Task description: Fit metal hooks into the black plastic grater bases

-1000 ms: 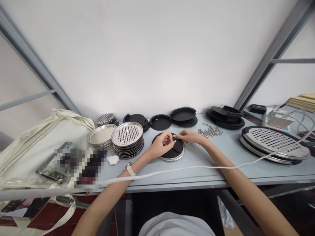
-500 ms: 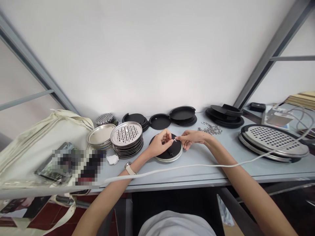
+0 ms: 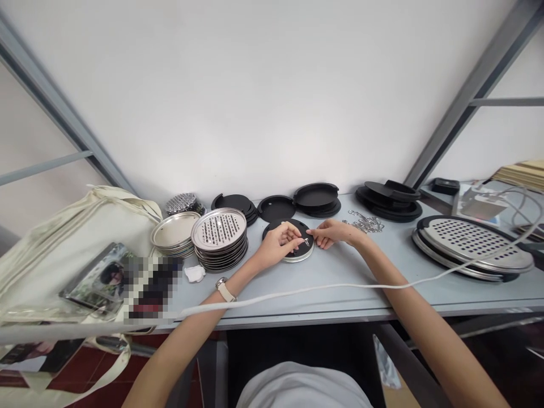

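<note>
Shirt (image 3: 304, 388): pale cloth is showing at the bottom edge, nearest the camera.
Cable (image 3: 318, 290): white, it is running across in front of both forearms.
Watch (image 3: 225, 289): it is circling the left wrist.
Desk (image 3: 348, 269): its grey top is carrying every disc and stack.
Left hand (image 3: 280, 245): it is reaching over the disc from its left side, palm turned inward, forearm slanting up and to the right; thumb and index finger are pinching a small bright piece, the others curling loosely.
Metal piece (image 3: 306, 242): it is jutting rightward from the left fingertips, above the disc; its long axis is too small to read surely.
Black disc (image 3: 301, 250): it is lying flat on a pale-rimmed round base, directly under the left fingers and partly hidden by them.
Right hand (image 3: 334, 233): it is pointing left, wrist bent, thumb and index tips meeting the look of the disc's right edge; whether they are gripping anything, I cannot tell.
Key gap: the right fingertips are standing just beyond the metal piece, slightly farther from the body; the left hand is the nearer, touching it.
Grater stack (image 3: 219, 229): it is rising left of the disc.
Metal heap (image 3: 365, 222): loose shiny parts are lying beyond the right wrist.
Black lids (image 3: 317, 196): they are resting near the wall (image 3: 272, 96).
</note>
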Demonstrator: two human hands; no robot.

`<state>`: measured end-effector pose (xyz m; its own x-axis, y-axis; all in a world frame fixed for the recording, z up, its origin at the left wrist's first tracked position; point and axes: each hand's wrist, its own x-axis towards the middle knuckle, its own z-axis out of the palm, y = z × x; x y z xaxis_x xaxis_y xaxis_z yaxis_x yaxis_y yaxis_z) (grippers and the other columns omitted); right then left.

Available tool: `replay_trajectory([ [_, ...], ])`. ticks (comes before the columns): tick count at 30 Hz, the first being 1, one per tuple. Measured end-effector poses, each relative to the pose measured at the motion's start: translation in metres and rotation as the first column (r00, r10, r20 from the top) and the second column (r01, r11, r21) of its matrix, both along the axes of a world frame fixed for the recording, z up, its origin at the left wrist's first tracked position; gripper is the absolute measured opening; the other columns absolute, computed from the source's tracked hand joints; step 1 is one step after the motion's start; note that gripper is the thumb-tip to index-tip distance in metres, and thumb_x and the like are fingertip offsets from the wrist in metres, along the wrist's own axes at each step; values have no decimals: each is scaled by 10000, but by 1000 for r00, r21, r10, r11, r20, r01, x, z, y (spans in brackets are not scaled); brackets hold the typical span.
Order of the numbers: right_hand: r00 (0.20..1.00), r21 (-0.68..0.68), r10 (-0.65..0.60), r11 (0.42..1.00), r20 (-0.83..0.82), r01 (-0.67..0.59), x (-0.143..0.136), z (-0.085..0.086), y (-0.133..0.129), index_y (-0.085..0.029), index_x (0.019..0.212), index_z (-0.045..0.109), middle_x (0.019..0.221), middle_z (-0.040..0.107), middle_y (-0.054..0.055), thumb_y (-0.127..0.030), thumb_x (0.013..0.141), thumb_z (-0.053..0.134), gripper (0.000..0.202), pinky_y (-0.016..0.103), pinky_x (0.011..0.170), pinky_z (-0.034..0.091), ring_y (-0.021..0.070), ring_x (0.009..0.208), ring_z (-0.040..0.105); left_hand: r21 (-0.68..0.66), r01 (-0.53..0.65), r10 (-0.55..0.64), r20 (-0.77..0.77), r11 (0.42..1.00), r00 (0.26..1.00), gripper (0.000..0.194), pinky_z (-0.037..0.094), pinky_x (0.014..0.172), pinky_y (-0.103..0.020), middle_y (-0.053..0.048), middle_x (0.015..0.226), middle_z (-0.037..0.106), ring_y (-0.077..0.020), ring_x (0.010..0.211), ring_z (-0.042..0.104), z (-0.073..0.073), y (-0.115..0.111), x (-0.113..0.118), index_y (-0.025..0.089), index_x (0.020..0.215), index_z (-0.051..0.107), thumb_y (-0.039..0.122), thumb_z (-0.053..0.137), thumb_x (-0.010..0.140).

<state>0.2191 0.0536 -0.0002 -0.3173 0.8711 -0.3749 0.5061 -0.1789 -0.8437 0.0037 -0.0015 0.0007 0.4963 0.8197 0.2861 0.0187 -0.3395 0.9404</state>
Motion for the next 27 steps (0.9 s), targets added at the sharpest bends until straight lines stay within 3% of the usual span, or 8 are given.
replay_trajectory([
  [2, 994, 172, -70, 983, 79, 56, 1, 0, 3, -160, 569, 554, 565, 617, 58, -599, 597, 680, 458, 280, 568, 503, 141, 541, 570, -7, -33, 33, 10, 999, 999, 260, 449, 589, -211, -8, 778, 526, -89, 667, 543, -3, 4, 0, 145, 905, 497, 363, 588, 798],
  [4, 984, 395, -157, 912, 88, 110, -1, 2, 3, -168, 610, 538, 549, 589, 29, -628, 641, 616, 467, 264, 556, 449, 121, 525, 524, -12, -50, 50, 13, 999, 999, 257, 451, 582, -207, -7, 769, 526, -90, 669, 548, -5, 7, 0, 143, 889, 495, 369, 581, 803],
  [6, 991, 525, -132, 845, 27, 98, -7, 7, -2, -168, 701, 551, 577, 578, 12, -635, 704, 538, 468, 248, 567, 410, 111, 547, 505, -12, -49, 49, 13, 999, 999, 255, 455, 588, -209, -6, 763, 526, -91, 674, 553, -7, 8, -1, 141, 874, 494, 373, 575, 806],
  [10, 973, 486, 226, 857, -50, -175, -23, 18, -18, -153, 803, 598, 698, 592, 18, -597, 752, 508, 456, 238, 599, 387, 120, 652, 514, -10, -29, 29, 22, 1000, 999, 272, 457, 603, -214, -5, 766, 536, -86, 669, 551, -8, 9, -2, 139, 858, 490, 392, 575, 804],
  [12, 946, 454, 319, 852, -54, -262, -26, 22, -23, -148, 805, 614, 718, 594, 18, -581, 764, 497, 451, 248, 622, 389, 124, 676, 513, -8, -27, 28, 29, 1000, 999, 273, 454, 607, -212, -5, 763, 543, -82, 665, 548, -7, 9, -2, 139, 850, 487, 395, 571, 807],
  [18, 898, 325, 419, 875, -136, -359, -23, 26, -26, -164, 871, 598, 858, 635, 37, -504, 729, 588, 369, 279, 748, 425, 149, 813, 565, -2, -32, 32, 29, 999, 999, 271, 455, 606, -210, -5, 770, 547, -86, 671, 559, -6, 10, -4, 141, 860, 484, 388, 581, 801],
  [23, 848, 214, 503, 858, -169, -466, -26, 24, -29, -168, 804, 562, 781, 620, 12, -492, 734, 596, 333, 286, 743, 449, 137, 765, 580, 29, -41, 43, -82, 999, 996, 231, 447, 583, -211, -3, 738, 551, -84, 625, 549, -5, 9, -7, 142, 848, 502, 357, 571, 802],
  [27, 848, 173, 513, 854, -129, -490, -27, 24, -31, -167, 837, 602, 753, 613, 7, -511, 710, 614, 367, 276, 723, 448, 134, 744, 575, 62, 29, -16, -204, 998, 979, 198, 429, 580, -209, -3, 701, 556, -86, 615, 526, 3, 4, -11, 138, 836, 540, 332, 558, 801],
])
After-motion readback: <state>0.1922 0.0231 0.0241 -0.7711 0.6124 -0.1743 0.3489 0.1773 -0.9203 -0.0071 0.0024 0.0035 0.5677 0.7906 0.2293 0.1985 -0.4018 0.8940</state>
